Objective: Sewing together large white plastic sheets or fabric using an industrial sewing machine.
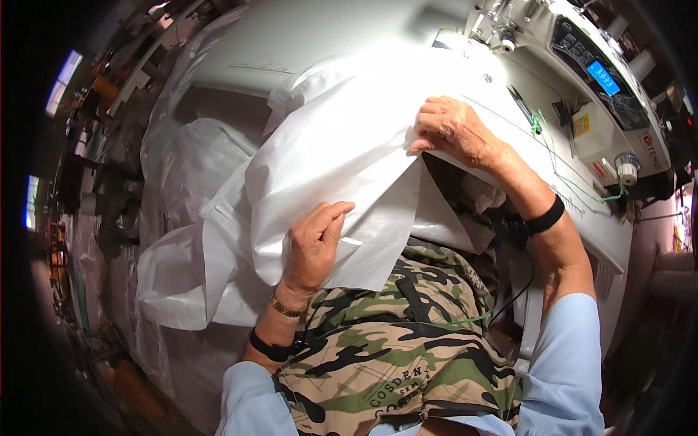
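Observation:
A large white woven-plastic sheet (320, 152) with fine ribbing spreads from the sewing table down over my lap, loosely folded. My right hand (454, 131) is closed on the sheet's edge at the right, thumb and fingers pinching it near the front of the table. My left hand (316, 243) is lower and to the left, fingers bent together over a fold of the same sheet. Part of its grip is hidden in the folds. Beside its thumb a small white strip (350, 247) shows. Far right stands a white sewing machine (582, 87) with a lit blue display.
The pale table (240, 47) carries a printed ruler along its edge. Green thread (538, 123) trails beside dark tweezers-like metal (522, 103) near the machine. More crumpled white sheeting (182, 269) hangs at the left. Camouflage cloth (385, 349) covers my lap.

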The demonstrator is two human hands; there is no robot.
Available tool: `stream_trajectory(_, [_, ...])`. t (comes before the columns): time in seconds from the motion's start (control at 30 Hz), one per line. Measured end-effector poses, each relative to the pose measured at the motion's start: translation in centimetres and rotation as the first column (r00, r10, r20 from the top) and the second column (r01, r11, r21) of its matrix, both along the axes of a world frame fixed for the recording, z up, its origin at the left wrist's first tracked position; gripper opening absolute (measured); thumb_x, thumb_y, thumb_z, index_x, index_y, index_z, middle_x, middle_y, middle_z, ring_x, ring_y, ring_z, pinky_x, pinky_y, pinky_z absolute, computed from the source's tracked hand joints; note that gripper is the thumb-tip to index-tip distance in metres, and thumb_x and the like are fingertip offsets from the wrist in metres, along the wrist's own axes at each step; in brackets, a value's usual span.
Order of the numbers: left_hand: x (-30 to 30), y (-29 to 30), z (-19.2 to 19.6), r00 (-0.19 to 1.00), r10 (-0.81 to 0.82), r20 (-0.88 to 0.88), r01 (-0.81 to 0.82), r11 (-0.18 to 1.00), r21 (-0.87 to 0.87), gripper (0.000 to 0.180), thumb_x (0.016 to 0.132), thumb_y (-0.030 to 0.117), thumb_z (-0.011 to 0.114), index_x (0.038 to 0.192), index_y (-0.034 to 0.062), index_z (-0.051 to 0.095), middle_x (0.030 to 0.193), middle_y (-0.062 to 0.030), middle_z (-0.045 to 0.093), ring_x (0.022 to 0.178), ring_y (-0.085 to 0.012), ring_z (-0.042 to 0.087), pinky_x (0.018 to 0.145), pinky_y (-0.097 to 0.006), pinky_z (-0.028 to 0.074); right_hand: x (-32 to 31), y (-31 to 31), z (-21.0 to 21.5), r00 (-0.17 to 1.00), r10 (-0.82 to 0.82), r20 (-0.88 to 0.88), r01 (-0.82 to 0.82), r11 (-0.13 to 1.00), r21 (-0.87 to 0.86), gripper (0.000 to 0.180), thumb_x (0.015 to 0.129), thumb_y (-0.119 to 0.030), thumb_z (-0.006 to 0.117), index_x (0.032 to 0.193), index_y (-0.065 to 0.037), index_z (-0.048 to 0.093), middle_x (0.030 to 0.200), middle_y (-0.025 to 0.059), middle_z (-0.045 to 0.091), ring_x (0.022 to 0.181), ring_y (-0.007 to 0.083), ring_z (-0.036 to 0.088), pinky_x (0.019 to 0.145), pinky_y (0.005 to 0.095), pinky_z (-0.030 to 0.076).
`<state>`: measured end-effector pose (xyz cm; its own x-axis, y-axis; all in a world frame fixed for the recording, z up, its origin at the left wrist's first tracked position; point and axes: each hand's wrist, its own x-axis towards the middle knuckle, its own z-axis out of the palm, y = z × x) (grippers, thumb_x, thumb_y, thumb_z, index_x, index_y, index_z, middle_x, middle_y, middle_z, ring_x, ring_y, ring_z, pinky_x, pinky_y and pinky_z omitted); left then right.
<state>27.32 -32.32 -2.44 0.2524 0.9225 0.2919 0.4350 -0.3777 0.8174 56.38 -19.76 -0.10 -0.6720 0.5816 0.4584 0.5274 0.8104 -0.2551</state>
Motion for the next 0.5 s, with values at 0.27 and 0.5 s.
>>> stream_trajectory(0.27, [-0.1, 1.1, 0.3, 0.985, -0.166, -0.05, 0.154, 0.97, -0.188, 0.018, 0.081, 0.002, 0.066, 0.099, 0.0022, 0.069, 0.072, -0.0048, 0.06, 0.055, -0.0115, 0.045, 0.052, -0.027, 0.038, 3.4, 3.0, 0.0, 0.992, -0.092, 0.092, 0.093, 0.996, 0.0, 0.049, 0.077, -0.056, 0.067, 0.074, -0.01, 0.05, 0.072, 0.0037, 0.053, 0.072, 0.0244, 0.055, 0.076, 0.0384, 0.046])
stream_trajectory(0.5, [3.1, 2.0, 0.9, 0.915, -0.383, -0.128, 0.393, 0.918, 0.058, 0.013, 0.069, -0.002, 0.059, 0.079, 0.0024, 0.066, 0.064, -0.0107, 0.055, 0.051, -0.0262, 0.056, 0.05, -0.034, 0.044, 4.3, 4.0, 0.1, 0.946, -0.313, 0.078, 0.28, 0.916, 0.287, 0.045, 0.081, -0.052, 0.064, 0.086, -0.008, 0.058, 0.084, 0.0066, 0.057, 0.082, 0.0236, 0.059, 0.088, 0.0396, 0.047])
